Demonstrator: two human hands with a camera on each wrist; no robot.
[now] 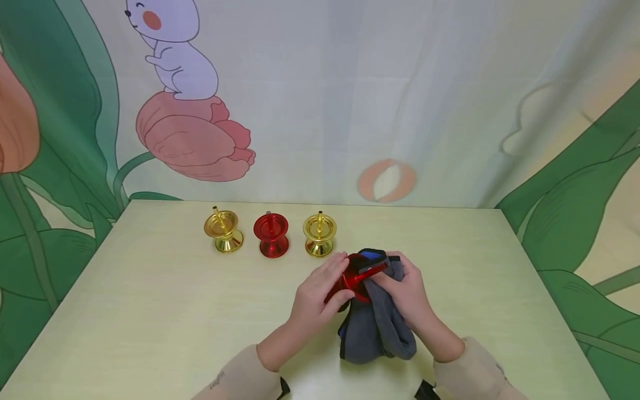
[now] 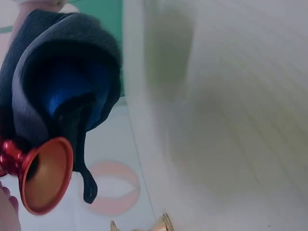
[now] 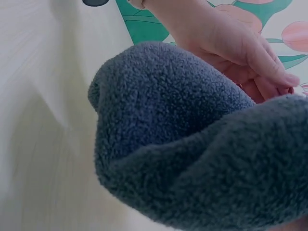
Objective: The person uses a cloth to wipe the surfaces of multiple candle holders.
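Observation:
In the head view my left hand (image 1: 316,294) grips a shiny red candle holder (image 1: 354,279), tilted so its central stem points right. My right hand (image 1: 411,291) holds a grey cloth (image 1: 377,330) with blue patches and black edging against the holder. Much of the cloth hangs down below the hands. The left wrist view shows the holder's flared, hollow round end (image 2: 47,177) beside the folded cloth (image 2: 67,36). Thick grey folds (image 3: 159,91) fill the right wrist view and hide most of the holder, with the left hand (image 3: 233,45) behind them.
A gold candle holder (image 1: 229,243), a red one (image 1: 273,248) and another gold one (image 1: 319,248) stand upright in a row near the back of the pale table (image 1: 165,311). Behind the table hangs a printed curtain (image 1: 310,111).

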